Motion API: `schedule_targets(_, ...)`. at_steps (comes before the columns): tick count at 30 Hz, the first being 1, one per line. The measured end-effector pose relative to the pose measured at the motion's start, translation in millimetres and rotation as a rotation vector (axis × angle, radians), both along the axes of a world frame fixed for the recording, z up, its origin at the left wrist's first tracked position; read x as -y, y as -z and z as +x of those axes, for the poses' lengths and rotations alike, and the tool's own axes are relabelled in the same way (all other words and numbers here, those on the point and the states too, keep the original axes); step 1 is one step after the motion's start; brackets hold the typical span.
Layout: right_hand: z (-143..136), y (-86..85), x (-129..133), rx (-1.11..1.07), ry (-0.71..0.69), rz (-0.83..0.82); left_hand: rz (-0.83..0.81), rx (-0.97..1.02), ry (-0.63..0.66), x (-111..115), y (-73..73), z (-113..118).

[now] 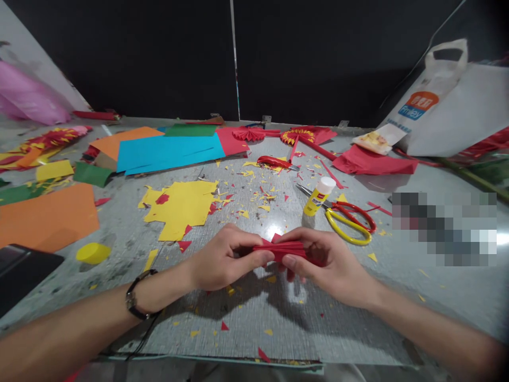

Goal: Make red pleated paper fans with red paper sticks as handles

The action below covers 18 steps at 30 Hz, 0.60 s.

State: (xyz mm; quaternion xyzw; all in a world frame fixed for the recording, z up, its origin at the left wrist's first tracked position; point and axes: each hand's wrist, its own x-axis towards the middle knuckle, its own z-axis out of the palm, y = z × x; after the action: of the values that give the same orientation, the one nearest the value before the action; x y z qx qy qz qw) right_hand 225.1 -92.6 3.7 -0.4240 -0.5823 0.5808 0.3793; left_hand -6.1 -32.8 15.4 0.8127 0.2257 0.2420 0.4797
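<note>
A narrow stack of folded red paper [292, 248] is held level above the grey table, near its front middle. My left hand [230, 257] pinches its left end between thumb and fingers. At the right end, my right hand [328, 265] is closed on the same paper, with the thumb along the near side and the fingers behind. Some of the right fingers are hidden by the paper. Just beyond my right hand stand a yellow glue stick [319, 197] with a white cap and scissors [350, 218] with red and yellow handles.
Cut yellow paper [181, 207] and a yellow cap [93, 253] lie left. Blue sheets [170, 151], red-handled snips [274, 162] and a pleated rosette [297, 136] are farther back. Orange paper [47, 217] and a black object [24, 270] lie far left; a white bag [457, 106] stands back right.
</note>
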Motion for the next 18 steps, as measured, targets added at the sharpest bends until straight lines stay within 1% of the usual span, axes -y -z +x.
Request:
schedule_targets(5,0.5,1.0,0.3,-0.064,-0.05,-0.084,0.044,0.008,0.021,1.4,2.0,-1.9)
schedule_targets(9,-0.2,-0.7,2.8,-0.104,-0.024,-0.11,0.104,0.026,0.035,2.3,5.6,-2.7)
schedule_targets(12,-0.2,-1.9,2.6,-0.099,-0.006,-0.104,0.116,0.032,0.01,2.1,6.9,-1.2)
schedule_targets(15,0.5,0.1,1.4,-0.07,-0.002,-0.073,0.052,0.008,0.004,0.4,7.0,0.8)
schedule_targets(18,0.3,2.6,1.5,-0.007,0.005,-0.033,-0.043,-0.046,0.037,-2.4,6.9,1.5)
